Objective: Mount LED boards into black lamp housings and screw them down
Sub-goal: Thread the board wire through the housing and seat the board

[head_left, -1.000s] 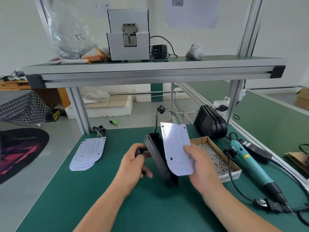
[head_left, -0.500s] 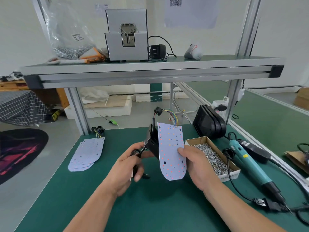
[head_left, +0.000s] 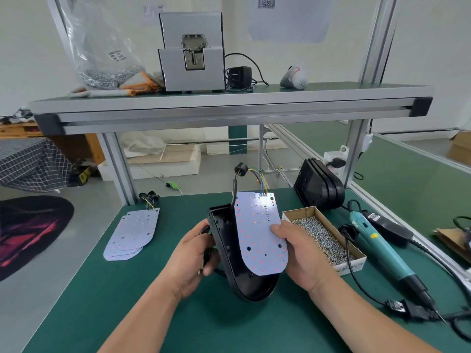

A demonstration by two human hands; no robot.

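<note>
A black lamp housing (head_left: 229, 253) stands tilted on its rounded end on the green bench, its open side turned right. My left hand (head_left: 193, 256) grips its left edge and back. My right hand (head_left: 298, 253) holds a white LED board (head_left: 257, 235) by its right edge, thumb on the face. The board lies partly over the housing's opening, and its coloured wires (head_left: 260, 180) and black cable rise from the top. A cardboard box of screws (head_left: 323, 238) sits just right of my right hand. A teal electric screwdriver (head_left: 382, 250) lies further right.
A stack of spare LED boards (head_left: 132, 233) lies at the left of the bench. More black housings (head_left: 318, 184) stand at the back right by a post. An overhead shelf (head_left: 229, 108) carries a grey screw feeder (head_left: 191, 52) and a bag of screws (head_left: 107, 57).
The housing has swung round so its open side shows, and it now rests lower on the bench. My right hand has brought the board over the opening.
</note>
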